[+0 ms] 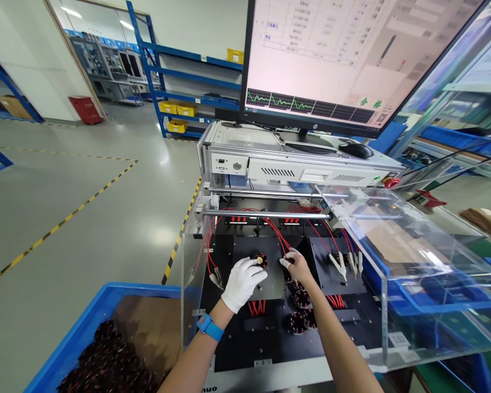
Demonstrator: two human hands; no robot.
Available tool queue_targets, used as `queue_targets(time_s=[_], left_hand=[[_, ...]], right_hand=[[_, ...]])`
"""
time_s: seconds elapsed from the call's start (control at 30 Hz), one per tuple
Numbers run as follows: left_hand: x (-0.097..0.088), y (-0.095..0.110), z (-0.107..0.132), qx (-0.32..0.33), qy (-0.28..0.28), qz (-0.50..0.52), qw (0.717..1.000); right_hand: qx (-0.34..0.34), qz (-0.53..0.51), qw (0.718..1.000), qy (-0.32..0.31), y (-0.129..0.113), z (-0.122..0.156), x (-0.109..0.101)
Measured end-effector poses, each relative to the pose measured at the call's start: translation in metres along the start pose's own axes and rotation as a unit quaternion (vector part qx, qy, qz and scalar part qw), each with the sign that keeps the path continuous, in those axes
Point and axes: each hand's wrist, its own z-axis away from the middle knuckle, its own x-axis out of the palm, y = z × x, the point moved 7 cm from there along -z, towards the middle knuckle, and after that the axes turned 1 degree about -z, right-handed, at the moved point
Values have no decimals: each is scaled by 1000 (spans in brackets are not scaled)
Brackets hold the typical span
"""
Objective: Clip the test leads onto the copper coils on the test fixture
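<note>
My left hand point(242, 281), in a white glove, has its fingers closed around the edge of a small round wound stator point(262, 258) on a dark plate point(240, 248). White covers sit on some fingertips of my right hand point(298, 266), which is pinched at the ends of red test leads point(279, 232); their clips are hidden by the fingers. Below that hand several more stators point(300, 298) lie on the black fixture bed. White-sleeved clips point(216, 278) hang left of my left hand, and other clips point(339, 266) rest on the right plate.
A clear hinged cover point(437, 284) slants over the right side. Two metal rods point(265, 215) cross behind the plates. Above the tester point(286, 170) stands a monitor point(331, 65) with green curves. At lower left, a blue bin point(102, 305) holds piled stators. A red stop button point(390, 182) sits right.
</note>
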Motion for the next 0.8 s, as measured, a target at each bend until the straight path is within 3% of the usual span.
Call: queue_targets(time_s=[0.13, 0.23, 0.37, 0.57, 0.8], left_hand=[[-1, 7, -6, -1, -13, -11, 1000], [1, 14, -14, -3, -23, -29, 999], [2, 22, -23, -8, -26, -46, 999], [0, 24, -22, -19, 6, -44, 999], [0, 21, -20, -39, 20, -22, 999]], right_hand=[[72, -144, 987, 0, -25, 8, -5], [149, -296, 943, -12, -44, 13, 10], [239, -386, 890, 47, -47, 19, 24], [254, -443, 852, 118, -41, 21, 28], [254, -450, 844, 143, -41, 19, 34]])
